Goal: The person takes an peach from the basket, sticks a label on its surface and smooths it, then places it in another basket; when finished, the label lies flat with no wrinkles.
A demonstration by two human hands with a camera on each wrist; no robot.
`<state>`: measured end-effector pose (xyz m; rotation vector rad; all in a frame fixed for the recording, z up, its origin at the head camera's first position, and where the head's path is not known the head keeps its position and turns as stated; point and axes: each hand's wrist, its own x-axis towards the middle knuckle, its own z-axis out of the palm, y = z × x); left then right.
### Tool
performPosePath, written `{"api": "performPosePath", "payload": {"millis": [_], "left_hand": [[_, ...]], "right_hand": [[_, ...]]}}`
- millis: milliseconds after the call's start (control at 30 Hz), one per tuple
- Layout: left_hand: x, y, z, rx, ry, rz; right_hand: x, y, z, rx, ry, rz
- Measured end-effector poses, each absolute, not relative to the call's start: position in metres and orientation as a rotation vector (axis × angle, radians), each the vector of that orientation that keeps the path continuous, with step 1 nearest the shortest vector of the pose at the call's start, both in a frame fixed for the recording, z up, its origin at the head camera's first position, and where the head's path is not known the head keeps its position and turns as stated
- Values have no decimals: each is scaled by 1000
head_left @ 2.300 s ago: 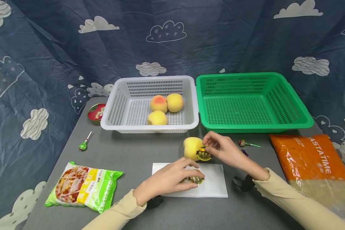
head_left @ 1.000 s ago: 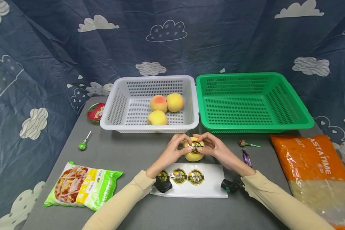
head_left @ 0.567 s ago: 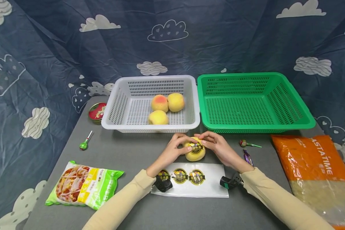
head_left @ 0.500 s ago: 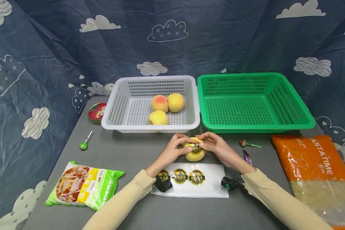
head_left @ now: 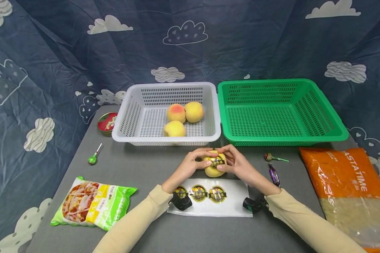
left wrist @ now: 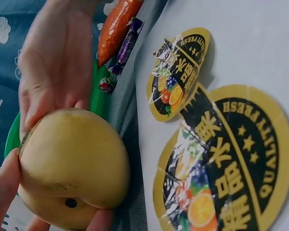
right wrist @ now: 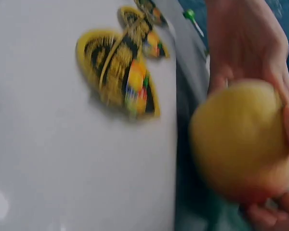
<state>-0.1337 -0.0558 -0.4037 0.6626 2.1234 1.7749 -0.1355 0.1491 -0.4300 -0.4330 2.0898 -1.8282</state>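
My left hand [head_left: 190, 163] and my right hand [head_left: 237, 163] both curl around one yellow peach [head_left: 213, 169], which sits on the grey table [head_left: 139, 168] just in front of the two baskets. My fingers cup it from either side, and a thumb of each hand presses on the round gold-and-black sticker [head_left: 217, 162] stuck to its near face. From the left wrist view the fruit [left wrist: 72, 163] looks firmly held between both palms.

Just below my hands lies the white sticker sheet [head_left: 237, 203] with three stickers left on it. Beyond, the white basket [head_left: 126, 123] holds three peaches, none showing a label from here. The green basket [head_left: 304, 137] has nothing in it.

I judge this as early going: one peach is labelled and in hand, not yet in any basket, and three peaches wait.
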Motion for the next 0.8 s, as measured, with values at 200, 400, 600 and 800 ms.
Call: {"api": "performPosePath", "payload": {"millis": [200, 400, 600, 800], "left_hand": [[-134, -58, -409, 624, 1993, 1837], [-135, -53, -412, 570, 2033, 1845], [-134, -50, -410, 601, 2167, 1804], [-132, -50, -410, 728, 2309, 1750]], "right_hand": [[-142, 164, -438, -413, 1891, -1878], [-144, 162, -436, -308, 1917, -1880], [-147, 164, -434, -272, 1883, -1900], [-149, 160, -432, -236, 1933, -1891]]}}
